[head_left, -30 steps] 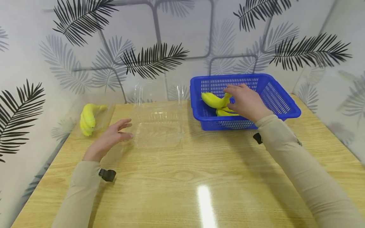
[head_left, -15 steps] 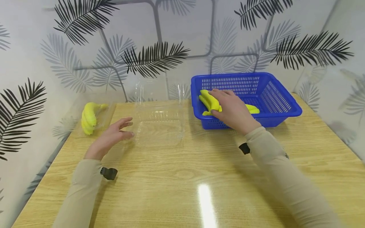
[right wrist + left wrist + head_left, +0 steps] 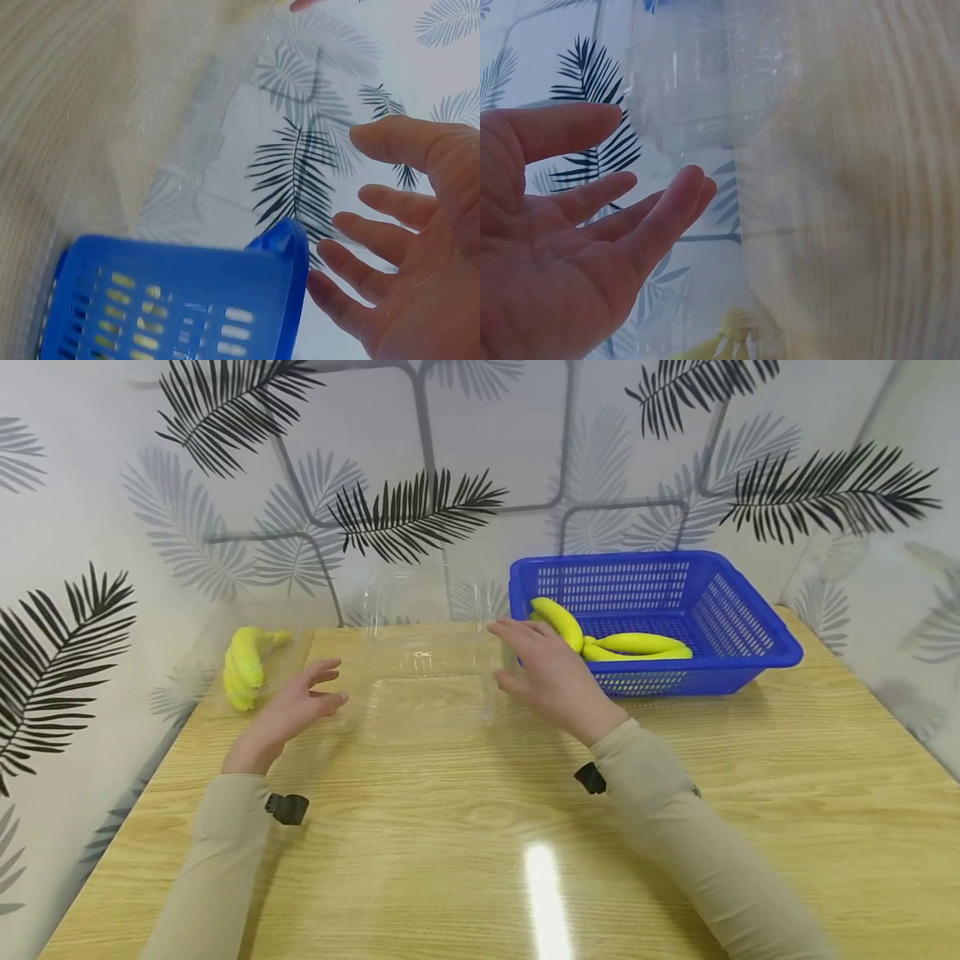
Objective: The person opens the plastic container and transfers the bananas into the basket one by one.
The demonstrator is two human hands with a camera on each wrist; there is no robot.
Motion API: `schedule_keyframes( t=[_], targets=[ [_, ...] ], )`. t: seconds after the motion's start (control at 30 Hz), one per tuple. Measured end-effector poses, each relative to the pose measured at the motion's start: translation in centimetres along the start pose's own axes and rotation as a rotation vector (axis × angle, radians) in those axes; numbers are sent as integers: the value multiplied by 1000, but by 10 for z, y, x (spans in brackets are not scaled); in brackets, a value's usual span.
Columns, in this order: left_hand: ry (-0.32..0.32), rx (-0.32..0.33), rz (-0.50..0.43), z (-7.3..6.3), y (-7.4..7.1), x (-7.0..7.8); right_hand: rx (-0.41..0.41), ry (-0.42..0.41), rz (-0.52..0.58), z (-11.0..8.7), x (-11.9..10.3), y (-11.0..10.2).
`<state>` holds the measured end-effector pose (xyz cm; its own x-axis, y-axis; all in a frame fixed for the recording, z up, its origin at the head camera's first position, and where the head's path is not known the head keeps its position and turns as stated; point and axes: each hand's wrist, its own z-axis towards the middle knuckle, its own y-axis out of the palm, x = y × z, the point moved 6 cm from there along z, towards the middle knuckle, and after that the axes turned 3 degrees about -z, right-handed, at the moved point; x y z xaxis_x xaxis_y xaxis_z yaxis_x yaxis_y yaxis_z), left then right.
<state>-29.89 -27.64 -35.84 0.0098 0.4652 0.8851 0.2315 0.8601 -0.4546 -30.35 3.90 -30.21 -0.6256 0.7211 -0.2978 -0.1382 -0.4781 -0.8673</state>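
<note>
My left hand (image 3: 288,714), fingers spread, is held at the left side of an open clear plastic box (image 3: 427,710) with its lid raised at the back. Opposite it, my right hand (image 3: 551,677) hovers between that box and the blue basket (image 3: 693,678), overlapping the basket's left front corner. In the right wrist view, its palm and loosely bent fingers (image 3: 367,236) have nothing in them. Inside the basket lie yellow bananas (image 3: 637,646), with another bunch (image 3: 561,620) at its left end, partly hidden by the right hand.
A second clear plastic box at the far left contains a bunch of bananas (image 3: 245,668). The wooden table (image 3: 420,843) backs onto a wall with a leaf pattern (image 3: 480,435). A bright light reflection (image 3: 545,893) crosses the tabletop.
My right hand has left the bananas in the basket and moved left toward the clear box. One bunch now lies at the basket's left end. My left hand has barely moved.
</note>
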Motion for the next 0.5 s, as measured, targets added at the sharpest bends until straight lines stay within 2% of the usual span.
schedule_keyframes(
  t=[0.13,0.23,0.33,0.43,0.5],
  targets=[
    [58,105,36,-3,-14,6,-5,-5,20,3,-11,8],
    [112,256,142,-8,-30,10,-10,-23,38,6,-21,15],
    [147,441,263,-15,-48,11,-24,-44,52,10,-33,25],
    [145,591,298,-24,-67,7,-49,-53,51,17,-46,35],
    [123,659,305,-30,-79,0,-66,-54,46,22,-55,42]
  ],
)
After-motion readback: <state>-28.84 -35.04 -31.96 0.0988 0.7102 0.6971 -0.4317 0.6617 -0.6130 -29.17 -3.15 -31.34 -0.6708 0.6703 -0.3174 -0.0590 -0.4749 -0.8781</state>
